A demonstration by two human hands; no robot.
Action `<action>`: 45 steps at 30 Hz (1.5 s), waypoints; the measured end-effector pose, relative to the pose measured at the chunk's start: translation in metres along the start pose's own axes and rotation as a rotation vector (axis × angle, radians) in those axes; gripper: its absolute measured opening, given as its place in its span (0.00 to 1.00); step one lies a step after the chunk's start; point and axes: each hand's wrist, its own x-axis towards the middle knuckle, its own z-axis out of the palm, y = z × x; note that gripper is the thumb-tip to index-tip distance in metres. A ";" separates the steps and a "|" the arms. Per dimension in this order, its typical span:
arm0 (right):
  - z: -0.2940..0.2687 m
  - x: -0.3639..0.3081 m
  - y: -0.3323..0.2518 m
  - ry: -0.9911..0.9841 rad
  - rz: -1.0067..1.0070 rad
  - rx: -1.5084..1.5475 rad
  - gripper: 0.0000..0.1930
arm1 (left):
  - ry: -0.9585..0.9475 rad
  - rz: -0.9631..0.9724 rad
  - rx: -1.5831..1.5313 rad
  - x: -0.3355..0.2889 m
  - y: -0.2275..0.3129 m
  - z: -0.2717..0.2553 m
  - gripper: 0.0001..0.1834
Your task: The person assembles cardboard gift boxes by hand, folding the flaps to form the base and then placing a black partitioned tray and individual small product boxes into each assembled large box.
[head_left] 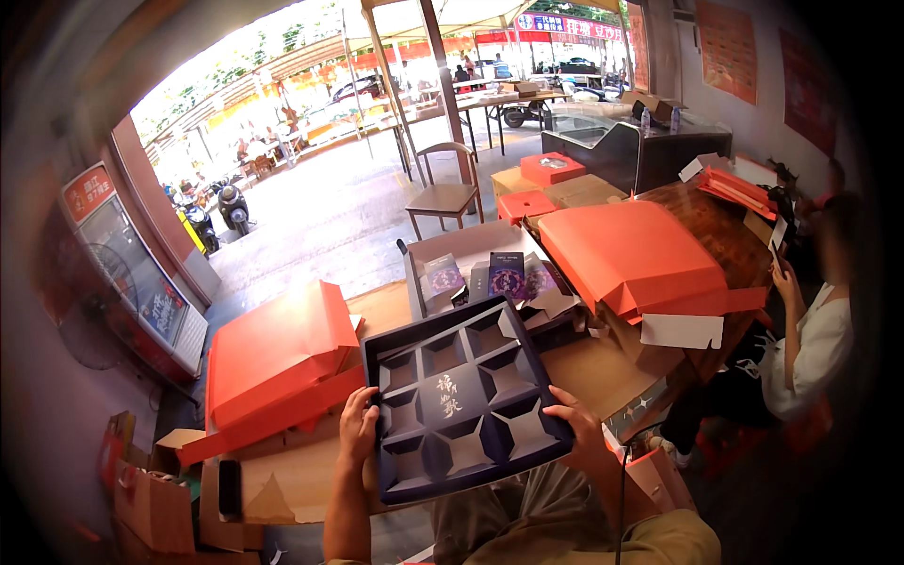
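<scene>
Dark blue gift-box tray, with 8 cups, is held up above the lap. Left grip pinches its left side; right grip pinches its right side. It looks light, stiff but easy to crush, so hold both sides.

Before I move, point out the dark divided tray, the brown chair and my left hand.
Dark divided tray [448, 395]: head view, on its flat central panel.
Brown chair [443, 199]: head view, on its seat.
Left hand [357, 426]: head view, on the middle of the hand.

sunlit floor, brown chair, upright fridge, posters on wall
</scene>
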 end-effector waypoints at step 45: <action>-0.006 -0.011 0.029 -0.157 -0.034 -0.062 0.42 | -0.075 -0.056 -0.077 -0.003 -0.001 -0.003 0.33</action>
